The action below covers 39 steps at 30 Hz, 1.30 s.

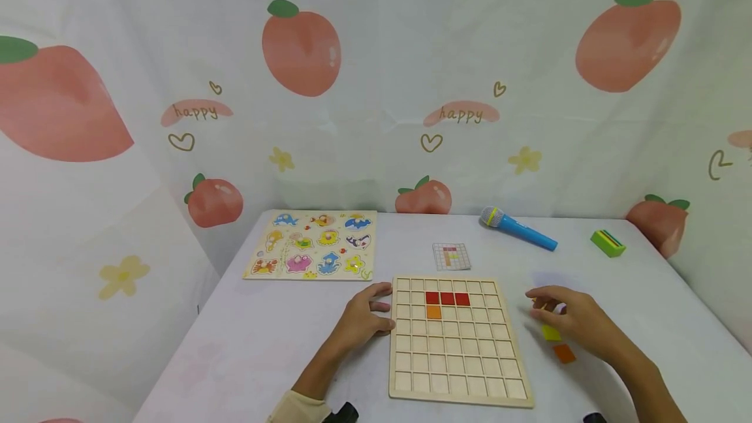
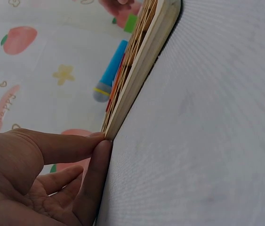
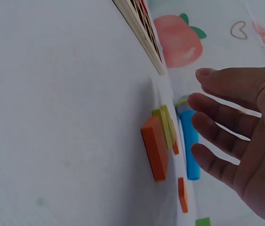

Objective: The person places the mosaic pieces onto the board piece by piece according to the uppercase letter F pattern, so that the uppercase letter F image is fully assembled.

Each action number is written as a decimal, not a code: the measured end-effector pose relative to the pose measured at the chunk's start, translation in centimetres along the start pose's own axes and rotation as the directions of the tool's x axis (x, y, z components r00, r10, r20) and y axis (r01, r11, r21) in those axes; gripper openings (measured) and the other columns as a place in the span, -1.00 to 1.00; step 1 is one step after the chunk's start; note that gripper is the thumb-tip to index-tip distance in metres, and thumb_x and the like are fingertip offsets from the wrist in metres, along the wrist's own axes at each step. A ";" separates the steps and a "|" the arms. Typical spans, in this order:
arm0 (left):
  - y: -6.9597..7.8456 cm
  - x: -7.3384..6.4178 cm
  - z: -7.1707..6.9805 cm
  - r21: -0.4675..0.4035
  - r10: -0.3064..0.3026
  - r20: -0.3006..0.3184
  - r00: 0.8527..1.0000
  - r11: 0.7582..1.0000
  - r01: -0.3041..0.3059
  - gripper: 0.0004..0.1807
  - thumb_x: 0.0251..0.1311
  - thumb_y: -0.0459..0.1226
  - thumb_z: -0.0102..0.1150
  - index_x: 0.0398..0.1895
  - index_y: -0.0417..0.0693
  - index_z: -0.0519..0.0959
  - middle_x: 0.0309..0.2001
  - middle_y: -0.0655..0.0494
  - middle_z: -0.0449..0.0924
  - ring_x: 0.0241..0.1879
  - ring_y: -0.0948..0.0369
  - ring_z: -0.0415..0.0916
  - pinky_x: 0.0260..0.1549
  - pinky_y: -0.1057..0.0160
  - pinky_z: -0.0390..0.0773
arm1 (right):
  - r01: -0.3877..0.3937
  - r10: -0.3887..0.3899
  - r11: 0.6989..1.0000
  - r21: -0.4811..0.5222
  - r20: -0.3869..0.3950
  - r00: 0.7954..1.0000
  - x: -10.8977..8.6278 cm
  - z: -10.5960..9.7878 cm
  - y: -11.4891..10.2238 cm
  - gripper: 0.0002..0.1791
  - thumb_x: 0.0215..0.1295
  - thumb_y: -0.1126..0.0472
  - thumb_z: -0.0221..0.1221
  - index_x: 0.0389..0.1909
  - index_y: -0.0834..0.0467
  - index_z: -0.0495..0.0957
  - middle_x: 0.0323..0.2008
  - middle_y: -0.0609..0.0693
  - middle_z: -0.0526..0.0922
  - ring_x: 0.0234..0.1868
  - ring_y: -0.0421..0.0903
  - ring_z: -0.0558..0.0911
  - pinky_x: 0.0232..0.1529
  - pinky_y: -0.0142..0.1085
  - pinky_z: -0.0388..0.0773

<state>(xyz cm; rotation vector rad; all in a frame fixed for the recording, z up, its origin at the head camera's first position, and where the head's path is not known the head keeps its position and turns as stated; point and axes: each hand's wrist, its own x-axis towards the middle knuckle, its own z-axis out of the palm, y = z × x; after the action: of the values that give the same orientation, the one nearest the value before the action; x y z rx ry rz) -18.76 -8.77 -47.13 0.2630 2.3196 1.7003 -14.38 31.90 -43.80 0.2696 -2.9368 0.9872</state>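
A wooden grid board point(image 1: 458, 344) lies flat on the table, with three red tiles point(image 1: 447, 299) in a row and one orange tile point(image 1: 433, 313) in its cells. My left hand point(image 1: 358, 318) touches the board's left edge with thumb and fingertips, fingers spread apart. My right hand point(image 1: 572, 318) hovers right of the board above loose tiles, fingers loosely bent. The right wrist view shows this hand point(image 3: 245, 127) holding nothing. Below it lie a yellow tile point(image 1: 551, 333) and a loose orange tile point(image 1: 564, 354); other tiles are partly hidden by the hand in the head view.
Behind the board lies a small grid card point(image 1: 452, 256) with a coloured pattern. A sea-animal puzzle board point(image 1: 311, 245) sits at the back left. A blue microphone point(image 1: 523, 230) and a green-and-yellow block point(image 1: 608, 243) are at the back right. A printed curtain point(image 1: 376, 83) hangs behind.
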 end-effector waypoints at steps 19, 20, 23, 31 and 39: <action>0.0 0.1 0.2 0.015 -0.012 -0.002 1.000 1.000 0.012 -0.20 0.10 -0.53 0.45 0.48 -0.12 0.46 0.40 -0.07 0.54 0.16 0.02 0.62 -0.20 0.21 0.79 | -0.158 0.156 0.984 -0.082 -0.037 0.987 -1.0 -2.2 3.0 -0.55 0.37 0.13 0.41 0.19 0.26 0.67 -0.15 -0.03 0.75 -0.17 -0.14 0.57 -0.27 -0.42 0.54; 0.0 0.1 0.1 0.019 -0.016 -0.002 1.000 1.000 0.016 -0.20 0.11 -0.52 0.45 0.48 -0.11 0.46 0.40 -0.06 0.54 0.17 0.03 0.62 -0.19 0.22 0.78 | -0.161 0.158 0.983 -0.083 -0.042 0.987 -1.0 -2.3 3.2 -0.53 0.36 0.11 0.42 0.19 0.26 0.67 -0.13 0.00 0.75 -0.16 -0.11 0.58 -0.27 -0.41 0.55; 0.0 0.2 0.1 0.024 -0.018 -0.003 1.000 1.000 0.018 -0.20 0.11 -0.52 0.45 0.49 -0.12 0.46 0.40 -0.06 0.54 0.17 0.04 0.62 -0.19 0.24 0.78 | -0.169 0.165 0.982 -0.090 -0.053 0.985 -1.1 -2.5 3.6 -0.51 0.34 0.11 0.44 0.19 0.26 0.67 -0.07 0.07 0.76 -0.11 -0.04 0.60 -0.23 -0.32 0.57; 0.2 0.2 0.0 0.021 -0.014 -0.003 1.000 1.000 0.015 -0.19 0.10 -0.52 0.45 0.49 -0.13 0.46 0.40 -0.07 0.54 0.17 0.03 0.62 -0.20 0.21 0.78 | -0.214 0.213 0.974 -0.074 -0.023 0.977 -1.2 -2.8 4.4 -0.44 0.34 0.09 0.41 0.27 0.29 0.60 0.13 0.28 0.72 0.10 0.26 0.60 -0.06 0.17 0.67; 0.2 0.0 0.0 0.026 -0.013 -0.005 1.000 1.000 0.013 -0.19 0.09 -0.52 0.46 0.48 -0.13 0.46 0.39 -0.08 0.55 0.17 0.01 0.63 -0.18 0.17 0.79 | -0.225 0.226 0.971 -0.083 0.012 0.974 -1.1 -2.7 4.9 -0.42 0.30 0.16 0.42 0.27 0.34 0.59 0.12 0.31 0.71 0.08 0.27 0.61 -0.02 0.24 0.67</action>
<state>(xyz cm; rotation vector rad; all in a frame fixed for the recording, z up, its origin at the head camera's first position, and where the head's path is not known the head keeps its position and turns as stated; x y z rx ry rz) -18.70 -8.70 -46.93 0.2482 2.3432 1.6675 -14.26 37.54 -44.72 -0.0590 -3.0694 0.8882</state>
